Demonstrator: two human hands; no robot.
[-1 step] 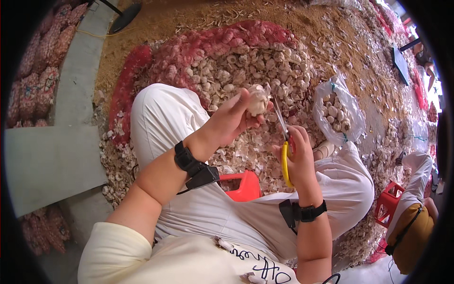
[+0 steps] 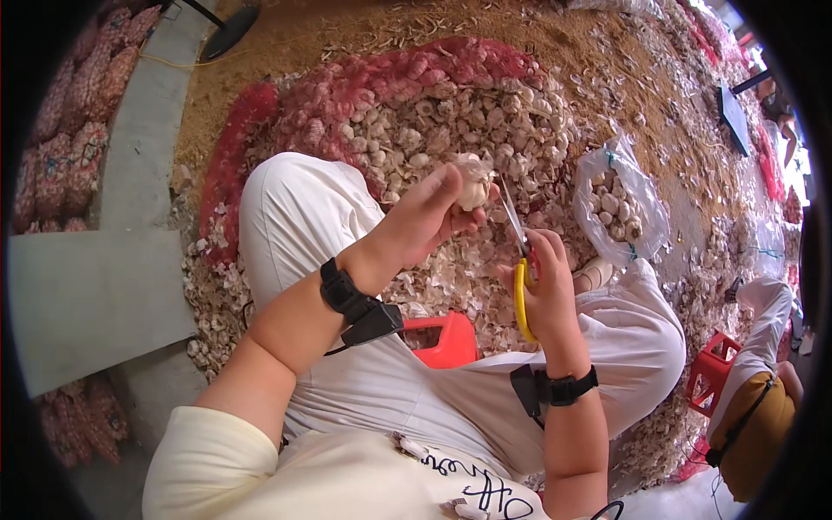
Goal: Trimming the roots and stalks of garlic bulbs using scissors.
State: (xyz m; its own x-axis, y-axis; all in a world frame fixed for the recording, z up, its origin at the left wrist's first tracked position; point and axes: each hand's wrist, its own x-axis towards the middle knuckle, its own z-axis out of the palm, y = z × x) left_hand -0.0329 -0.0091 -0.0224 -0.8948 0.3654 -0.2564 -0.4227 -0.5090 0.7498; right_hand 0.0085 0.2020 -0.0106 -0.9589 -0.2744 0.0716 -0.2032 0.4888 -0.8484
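Centrally, one garlic bulb (image 2: 474, 186) is held by the left hand (image 2: 426, 217), its thumb and fingers closed about the pale, papery head, which is raised above the ground. Scissors (image 2: 522, 303), yellow-handled with some red, are gripped in the right hand (image 2: 550, 286); their blades are pointed up and leftward, tips just beside the bulb, though whether contact is made cannot be told. Behind the bulb: a heap (image 2: 407, 139) of garlic, bordered along its far and left sides by red net (image 2: 251, 106). Below the hands: loose skins (image 2: 451, 290), strewn between two white-trousered legs (image 2: 290, 195). Nearer the body: one red plastic piece (image 2: 457, 345), partly covered by the trousers. To the right of the heap: one clear bag (image 2: 592, 227), open-mouthed, by which pale bulbs (image 2: 609, 204) are contained. Worn on the forearms: two black bands (image 2: 344, 293), one to each. At far left: filled net sacks (image 2: 87, 160), stacked. At lower right: another person (image 2: 752, 438), partly seen, beside a red stool (image 2: 711, 373).
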